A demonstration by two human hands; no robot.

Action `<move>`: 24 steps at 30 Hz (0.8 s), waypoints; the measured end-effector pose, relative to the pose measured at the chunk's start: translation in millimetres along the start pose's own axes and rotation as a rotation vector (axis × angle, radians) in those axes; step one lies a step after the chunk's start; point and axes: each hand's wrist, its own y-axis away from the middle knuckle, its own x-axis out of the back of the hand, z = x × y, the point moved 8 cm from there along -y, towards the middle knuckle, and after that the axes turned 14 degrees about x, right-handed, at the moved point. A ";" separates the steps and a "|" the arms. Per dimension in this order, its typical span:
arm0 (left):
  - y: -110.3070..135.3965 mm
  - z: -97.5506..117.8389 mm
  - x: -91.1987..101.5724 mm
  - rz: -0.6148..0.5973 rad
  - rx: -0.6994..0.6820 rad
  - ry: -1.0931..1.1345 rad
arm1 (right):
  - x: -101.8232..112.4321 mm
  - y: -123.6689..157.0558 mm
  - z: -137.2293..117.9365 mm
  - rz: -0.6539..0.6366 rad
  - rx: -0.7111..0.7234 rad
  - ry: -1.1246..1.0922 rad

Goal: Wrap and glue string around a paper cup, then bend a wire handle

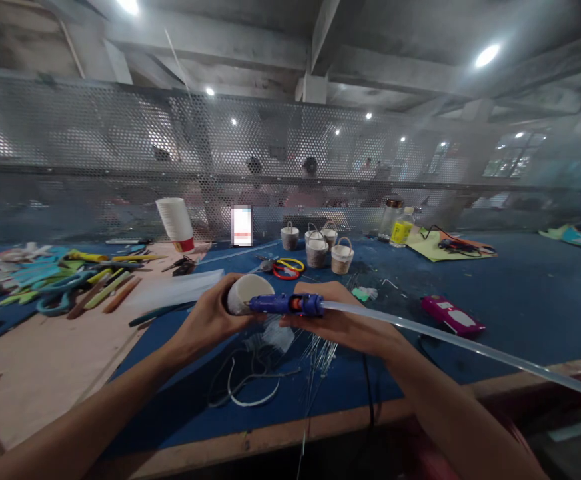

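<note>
My left hand (pixel 209 319) is wrapped round a small white paper cup (pixel 246 291), held on its side above the blue table. My right hand (pixel 343 319) grips a blue hot glue gun (pixel 286 305), its nozzle pointing left at the cup's rim. A long clear glue stick (pixel 450 340) sticks out of the gun's back towards the lower right. Under my hands lie thin glue strands and a looped white cord (pixel 250 393).
Several small rope-wrapped baskets (pixel 316 250) stand behind my hands, with yellow and red scissors (pixel 285 268) beside them. A stack of paper cups (pixel 175 223), coloured sticks and tools (pixel 90 280) lie left. A pink box (pixel 451 315) and two jars (pixel 398 227) sit right. A mesh screen (pixel 120 147) closes off the back.
</note>
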 end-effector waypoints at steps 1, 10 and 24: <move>-0.3 -0.6 -0.3 -0.003 0.000 0.001 | 0.1 -0.1 -0.7 0.001 0.009 -0.012; -0.7 -1.2 -1.1 -0.005 -0.010 0.006 | -0.5 0.4 1.3 -0.003 0.017 -0.024; -5.5 -10.7 5.6 0.003 0.085 0.097 | 10.8 1.4 10.1 0.201 0.004 0.025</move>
